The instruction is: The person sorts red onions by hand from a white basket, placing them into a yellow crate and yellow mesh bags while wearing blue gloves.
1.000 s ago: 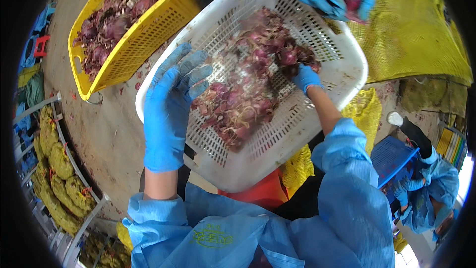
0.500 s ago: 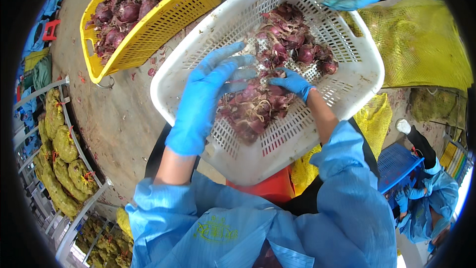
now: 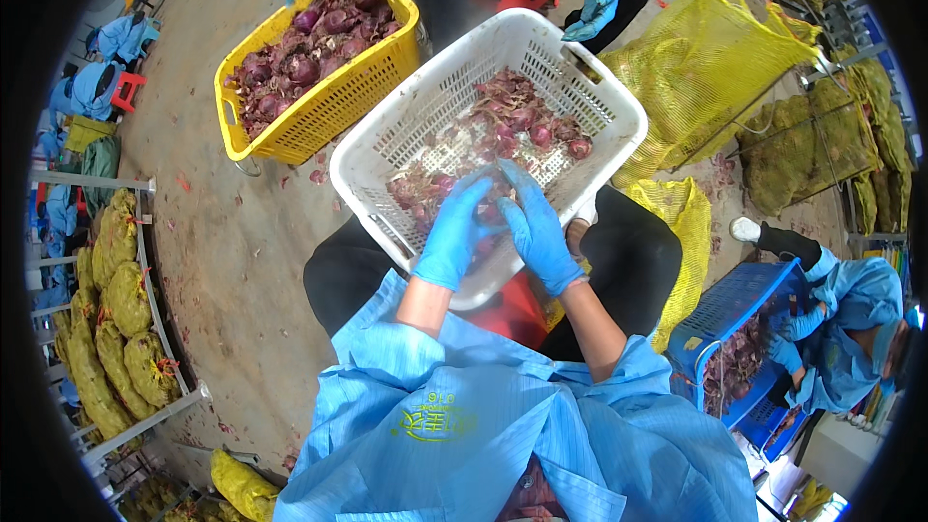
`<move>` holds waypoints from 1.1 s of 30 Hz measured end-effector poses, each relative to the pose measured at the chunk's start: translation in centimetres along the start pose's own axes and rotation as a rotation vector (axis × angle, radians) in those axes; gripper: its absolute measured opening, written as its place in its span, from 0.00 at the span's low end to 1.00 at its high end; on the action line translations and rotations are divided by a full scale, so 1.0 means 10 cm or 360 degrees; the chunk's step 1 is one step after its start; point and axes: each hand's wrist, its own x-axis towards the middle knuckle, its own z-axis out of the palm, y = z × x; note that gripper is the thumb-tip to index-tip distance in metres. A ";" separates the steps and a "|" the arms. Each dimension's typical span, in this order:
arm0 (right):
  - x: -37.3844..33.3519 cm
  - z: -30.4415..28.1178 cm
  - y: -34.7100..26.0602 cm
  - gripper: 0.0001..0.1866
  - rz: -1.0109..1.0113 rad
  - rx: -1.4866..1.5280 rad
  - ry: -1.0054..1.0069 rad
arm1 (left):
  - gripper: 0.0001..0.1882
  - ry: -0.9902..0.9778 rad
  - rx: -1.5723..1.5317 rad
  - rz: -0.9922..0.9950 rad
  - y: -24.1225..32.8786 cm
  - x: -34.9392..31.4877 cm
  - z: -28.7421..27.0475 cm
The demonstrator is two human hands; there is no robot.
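Observation:
A white slatted plastic basket (image 3: 604,150) stands in front of me between my knees, with red onions (image 3: 517,116) and loose dry skins in it. Over the near end of the basket, my left hand (image 3: 454,237), in a blue glove, has its fingers apart. My right hand (image 3: 539,232), also blue-gloved, faces it with fingers stretched out toward the left. Between the two hands shows a blurred patch of purple onions and skins; I cannot make out anything gripped. A second pile of onions (image 3: 416,193) lies beside my left fingers.
A yellow basket (image 3: 329,87) heaped with red onions stands at the far left. Across from me are a co-worker's gloved hands (image 3: 601,5). Yellow mesh sacks (image 3: 696,58) lie at right, near a blue crate (image 3: 744,295) and another worker. Filled sacks (image 3: 126,300) rest on a left rack.
My hands have come closer together over the near end of the basket; the right one has left the onions at the middle. The co-worker's hands have drawn apart. The view has shifted.

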 end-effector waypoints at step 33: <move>-0.64 0.25 -0.52 0.19 0.0177 0.0412 0.0405 | 0.26 0.0083 0.0138 0.0664 -0.27 -0.82 -0.08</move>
